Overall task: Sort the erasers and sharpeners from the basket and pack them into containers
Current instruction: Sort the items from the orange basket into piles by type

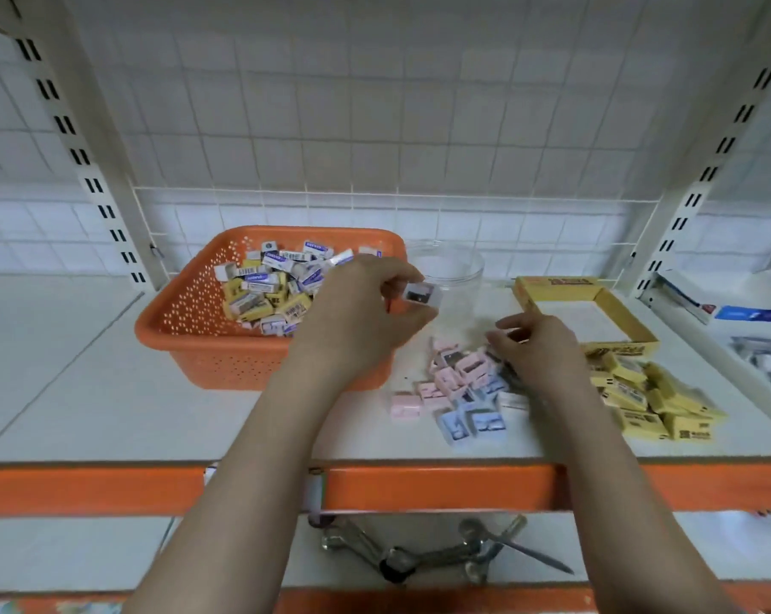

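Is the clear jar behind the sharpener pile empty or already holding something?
Looks empty: the clear jar stands upright and open-topped, and nothing coloured shows through its wall. The left hand hides its lower left part.

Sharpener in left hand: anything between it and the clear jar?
Nothing visible. The left hand pinches the sharpener right in front of the clear jar; the jar's mouth looks open and the right hand sits lower.

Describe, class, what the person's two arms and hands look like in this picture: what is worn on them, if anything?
Both arms are bare as far up as the picture shows: no sleeves, and no gloves on the left hand or the right hand. No watch, bracelet or ring shows on the visible sides of wrists and fingers. The picture is somewhat blurred, so fine detail such as nails cannot be judged.
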`<action>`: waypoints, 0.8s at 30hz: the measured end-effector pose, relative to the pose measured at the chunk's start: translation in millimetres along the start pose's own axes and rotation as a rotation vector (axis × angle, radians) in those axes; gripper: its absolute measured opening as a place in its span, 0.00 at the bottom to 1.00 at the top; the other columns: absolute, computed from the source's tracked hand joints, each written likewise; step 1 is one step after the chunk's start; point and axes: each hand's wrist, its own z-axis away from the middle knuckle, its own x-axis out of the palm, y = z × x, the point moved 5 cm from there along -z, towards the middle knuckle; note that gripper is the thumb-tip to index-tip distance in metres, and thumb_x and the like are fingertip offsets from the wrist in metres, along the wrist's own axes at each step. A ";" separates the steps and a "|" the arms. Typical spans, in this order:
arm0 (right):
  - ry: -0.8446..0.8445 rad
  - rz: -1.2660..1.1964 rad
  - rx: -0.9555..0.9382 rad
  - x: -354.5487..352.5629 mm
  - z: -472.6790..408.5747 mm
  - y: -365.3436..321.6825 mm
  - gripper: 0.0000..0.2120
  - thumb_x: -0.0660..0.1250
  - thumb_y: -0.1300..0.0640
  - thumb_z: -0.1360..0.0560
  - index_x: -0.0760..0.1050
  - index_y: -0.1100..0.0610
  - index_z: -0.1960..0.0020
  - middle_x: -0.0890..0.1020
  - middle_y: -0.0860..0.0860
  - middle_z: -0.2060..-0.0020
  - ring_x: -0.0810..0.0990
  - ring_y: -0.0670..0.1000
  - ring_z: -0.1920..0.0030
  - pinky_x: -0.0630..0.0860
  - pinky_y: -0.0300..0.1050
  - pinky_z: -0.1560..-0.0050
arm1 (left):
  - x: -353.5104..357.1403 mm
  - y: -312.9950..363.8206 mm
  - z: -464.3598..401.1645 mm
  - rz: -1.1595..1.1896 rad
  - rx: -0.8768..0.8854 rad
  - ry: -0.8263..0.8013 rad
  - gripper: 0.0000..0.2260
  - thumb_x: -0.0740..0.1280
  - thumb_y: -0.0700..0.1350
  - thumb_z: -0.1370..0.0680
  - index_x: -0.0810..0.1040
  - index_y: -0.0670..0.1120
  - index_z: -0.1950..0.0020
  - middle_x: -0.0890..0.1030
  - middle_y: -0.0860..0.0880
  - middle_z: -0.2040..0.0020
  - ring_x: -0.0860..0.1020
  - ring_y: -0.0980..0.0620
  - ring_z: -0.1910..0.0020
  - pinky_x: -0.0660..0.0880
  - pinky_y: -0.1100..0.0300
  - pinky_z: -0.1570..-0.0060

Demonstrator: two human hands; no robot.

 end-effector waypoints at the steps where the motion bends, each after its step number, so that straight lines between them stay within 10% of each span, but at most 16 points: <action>1: -0.029 0.027 -0.020 0.4 -1.2 1.5 0.13 0.68 0.52 0.25 0.80 0.56 0.44 0.84 0.54 0.53 0.75 0.47 0.59 0.65 0.37 0.59 | 4.3 4.1 5.1 0.007 -0.027 0.024 0.11 0.74 0.48 0.30 0.81 0.50 0.49 0.77 0.55 0.62 0.75 0.56 0.61 0.69 0.71 0.60; 14: 0.247 -0.098 -0.354 -36.2 65.4 40.0 0.09 0.66 0.63 0.25 0.80 0.59 0.46 0.82 0.52 0.61 0.76 0.47 0.63 0.65 0.27 0.63 | 49.2 35.6 3.0 -0.119 -0.095 -0.040 0.09 0.72 0.50 0.28 0.80 0.49 0.51 0.78 0.55 0.58 0.76 0.59 0.59 0.76 0.60 0.54; 24: 0.239 -0.173 -0.338 -34.7 67.5 43.2 0.11 0.64 0.61 0.24 0.78 0.57 0.43 0.82 0.52 0.59 0.78 0.49 0.63 0.72 0.41 0.60 | 93.3 30.2 -9.9 -0.347 -0.102 -0.203 0.14 0.66 0.48 0.24 0.76 0.51 0.38 0.75 0.51 0.39 0.75 0.53 0.44 0.73 0.59 0.49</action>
